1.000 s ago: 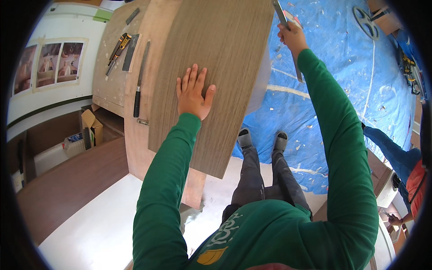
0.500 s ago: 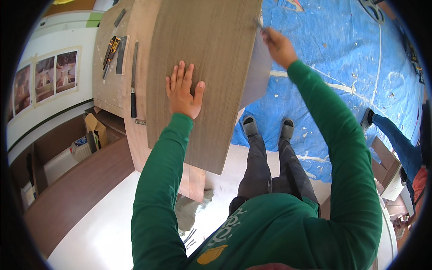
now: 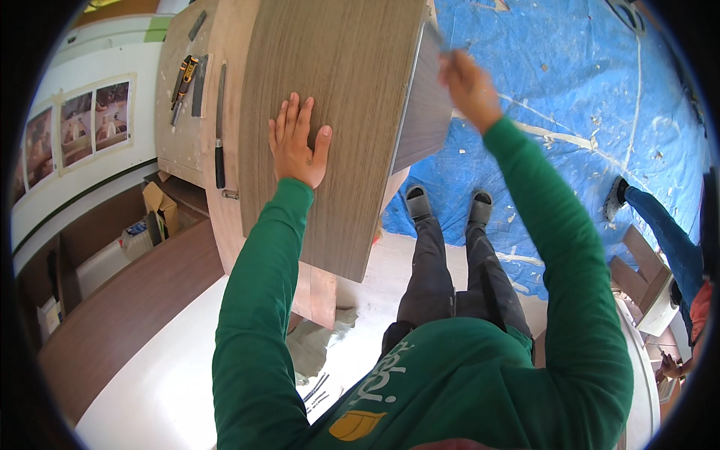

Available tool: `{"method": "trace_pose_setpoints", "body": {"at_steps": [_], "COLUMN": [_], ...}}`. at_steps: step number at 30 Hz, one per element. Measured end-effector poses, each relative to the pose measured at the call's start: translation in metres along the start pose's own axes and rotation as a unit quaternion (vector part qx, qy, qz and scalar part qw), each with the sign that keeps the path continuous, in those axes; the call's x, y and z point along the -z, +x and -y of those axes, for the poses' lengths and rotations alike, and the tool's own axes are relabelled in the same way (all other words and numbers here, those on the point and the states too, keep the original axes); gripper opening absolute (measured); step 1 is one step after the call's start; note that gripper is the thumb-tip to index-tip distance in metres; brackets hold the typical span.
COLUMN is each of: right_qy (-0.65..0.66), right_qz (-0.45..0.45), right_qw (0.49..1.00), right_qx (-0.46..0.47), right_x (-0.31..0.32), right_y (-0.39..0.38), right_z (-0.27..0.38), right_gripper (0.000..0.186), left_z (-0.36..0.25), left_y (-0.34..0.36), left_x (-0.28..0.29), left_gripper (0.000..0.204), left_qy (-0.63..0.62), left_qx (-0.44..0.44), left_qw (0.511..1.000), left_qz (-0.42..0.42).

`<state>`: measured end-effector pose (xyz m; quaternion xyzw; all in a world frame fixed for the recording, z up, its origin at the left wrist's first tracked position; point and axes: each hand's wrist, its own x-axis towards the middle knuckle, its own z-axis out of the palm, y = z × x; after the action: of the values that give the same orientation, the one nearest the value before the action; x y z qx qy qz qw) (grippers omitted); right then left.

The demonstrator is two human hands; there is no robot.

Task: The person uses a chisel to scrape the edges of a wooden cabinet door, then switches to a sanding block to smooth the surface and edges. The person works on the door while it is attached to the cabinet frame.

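Note:
My left hand (image 3: 298, 146) lies flat on a brown wood-grain panel (image 3: 337, 97), fingers spread and thumb out to the right. Beyond the panel's right edge, my right hand (image 3: 469, 82) is closed around a slim hand tool (image 3: 433, 34) with a grey blade. Motion blurs both the tool and the fingers, so its exact kind is unclear. The blade's tip reaches back toward the panel's right edge; whether it touches cannot be made out. A file with a black handle (image 3: 220, 163) rests on the lighter board left of the panel.
Left of the file, a yellow-and-black utility knife (image 3: 185, 79) and a dark flat strip (image 3: 199, 86) lie on the workbench (image 3: 180, 154). Blue sheeting (image 3: 547, 67) covers the floor at right. Another person's leg (image 3: 660, 217) shows at far right, near a small wooden frame (image 3: 645, 259).
My right hand has moved slightly down with the tool, away from the panel's edge. My left hand stays flat on the panel. The view has shifted a little.

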<state>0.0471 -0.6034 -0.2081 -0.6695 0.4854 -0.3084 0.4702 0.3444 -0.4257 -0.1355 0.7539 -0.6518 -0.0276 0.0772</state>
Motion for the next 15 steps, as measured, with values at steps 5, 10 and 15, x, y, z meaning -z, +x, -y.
{"method": "trace_pose_setpoints", "body": {"at_steps": [5,10,15], "right_qy": [-0.015,0.001,0.032], "right_qz": [-0.094,-0.020,0.243], "right_qw": [0.993,0.983,0.933], "right_qx": [0.067,0.181,0.263], "right_x": [0.010,-0.028,-0.070], "right_y": [0.093,-0.006,-0.219], "right_z": [-0.028,-0.030,-0.008], "right_gripper": [0.021,0.029,0.042], "left_z": [-0.009,-0.007,-0.009], "left_y": [0.010,0.005,0.007], "left_x": [-0.002,-0.001,-0.001], "left_gripper": [0.062,0.061,0.061], "left_qy": [-0.014,-0.012,-0.025], "left_qx": [-0.012,-0.008,-0.009], "left_qw": [1.000,1.000,1.000], "left_qz": [-0.005,-0.003,-0.003]}}
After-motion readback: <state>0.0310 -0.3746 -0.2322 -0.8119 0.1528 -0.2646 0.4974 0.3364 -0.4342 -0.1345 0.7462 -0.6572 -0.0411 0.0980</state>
